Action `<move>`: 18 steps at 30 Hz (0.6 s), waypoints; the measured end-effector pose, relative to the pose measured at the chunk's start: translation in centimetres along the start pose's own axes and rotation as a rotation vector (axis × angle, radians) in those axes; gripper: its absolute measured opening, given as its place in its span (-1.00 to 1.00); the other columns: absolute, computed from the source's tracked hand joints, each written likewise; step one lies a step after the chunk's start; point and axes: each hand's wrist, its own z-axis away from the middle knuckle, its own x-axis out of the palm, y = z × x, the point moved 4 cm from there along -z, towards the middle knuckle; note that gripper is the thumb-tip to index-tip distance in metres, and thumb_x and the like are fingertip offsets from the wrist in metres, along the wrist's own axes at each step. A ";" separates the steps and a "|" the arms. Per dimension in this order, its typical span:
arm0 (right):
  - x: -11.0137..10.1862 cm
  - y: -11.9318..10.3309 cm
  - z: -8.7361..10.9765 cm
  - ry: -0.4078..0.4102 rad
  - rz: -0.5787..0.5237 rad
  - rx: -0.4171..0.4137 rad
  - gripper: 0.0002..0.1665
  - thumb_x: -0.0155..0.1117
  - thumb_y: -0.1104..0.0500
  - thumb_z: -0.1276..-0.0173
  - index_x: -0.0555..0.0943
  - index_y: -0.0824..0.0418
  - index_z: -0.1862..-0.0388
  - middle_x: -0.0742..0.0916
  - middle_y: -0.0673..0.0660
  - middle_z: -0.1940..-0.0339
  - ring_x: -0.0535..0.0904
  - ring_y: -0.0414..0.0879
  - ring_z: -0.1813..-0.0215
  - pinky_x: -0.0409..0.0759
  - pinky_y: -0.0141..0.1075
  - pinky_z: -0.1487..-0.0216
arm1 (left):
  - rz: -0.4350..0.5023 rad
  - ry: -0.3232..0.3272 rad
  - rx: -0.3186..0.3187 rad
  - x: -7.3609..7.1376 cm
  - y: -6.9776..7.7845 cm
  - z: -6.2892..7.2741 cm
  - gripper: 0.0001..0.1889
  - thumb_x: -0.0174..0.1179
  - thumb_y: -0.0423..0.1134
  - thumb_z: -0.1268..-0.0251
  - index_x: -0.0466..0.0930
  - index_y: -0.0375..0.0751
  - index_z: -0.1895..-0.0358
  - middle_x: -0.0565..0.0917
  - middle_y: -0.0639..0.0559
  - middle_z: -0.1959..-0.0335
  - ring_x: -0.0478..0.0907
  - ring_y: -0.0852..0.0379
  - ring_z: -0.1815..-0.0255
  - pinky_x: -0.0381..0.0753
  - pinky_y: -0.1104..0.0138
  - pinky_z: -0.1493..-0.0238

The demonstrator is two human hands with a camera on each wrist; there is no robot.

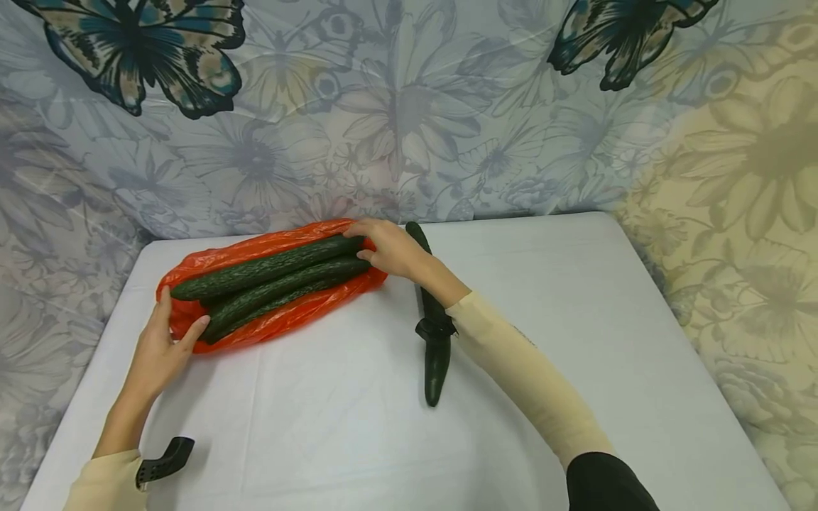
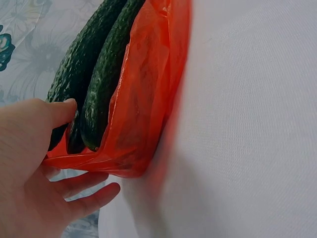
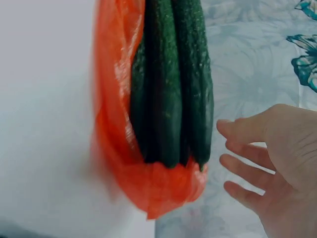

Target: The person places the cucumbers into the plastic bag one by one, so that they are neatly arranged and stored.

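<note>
Several long dark green cucumbers lie side by side in a red plastic bag, whose mouth gapes upward. At the bag's left end, my left hand grips the rim: the thumb lies over it by the cucumber tips, the other fingers outside. In the left wrist view, two of those fingers stick out below the bag. My right hand is at the bag's right end. From the right wrist, its loosely bent fingers appear beside the cucumbers with a gap between.
Right of the bag, partly under the right forearm, lies a long dark green cucumber-like thing with a black band round it. White cloth covers the table. Butterfly-and-flower fabric hangs behind. A black bracket juts from the left wrist.
</note>
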 end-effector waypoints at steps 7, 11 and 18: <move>0.1 1.6 2.3 0.035 0.023 0.036 -0.54 0.28 0.25 -0.39 0.56 0.22 -0.27 0.55 0.15 -0.32 0.40 0.05 -0.38 0.38 -0.11 -0.37 | -0.004 0.001 0.003 -0.1 0.0 0.1 -0.10 0.05 -0.08 -0.50 -0.40 -0.36 -0.54 -0.17 -0.46 -0.53 0.13 -0.58 -0.32 0.27 -0.39 -0.06; 0.0 2.6 3.8 0.093 -0.010 0.049 -0.53 0.30 0.26 -0.37 0.57 0.23 -0.26 0.52 0.17 -0.35 0.37 0.07 -0.40 0.34 -0.08 -0.40 | -0.006 0.008 0.015 -0.1 0.0 0.2 -0.12 0.05 -0.10 -0.50 -0.39 -0.37 -0.54 -0.13 -0.48 -0.52 0.15 -0.55 -0.31 0.30 -0.38 -0.04; -0.1 4.2 6.3 0.155 -0.027 0.095 -0.47 0.33 0.23 -0.35 0.52 0.28 -0.29 0.46 0.24 -0.40 0.33 0.15 -0.43 0.31 0.00 -0.41 | -0.010 0.002 0.004 -0.1 0.0 0.2 -0.12 0.03 -0.10 -0.51 -0.40 -0.37 -0.53 -0.15 -0.48 -0.52 0.12 -0.54 -0.34 0.31 -0.37 -0.05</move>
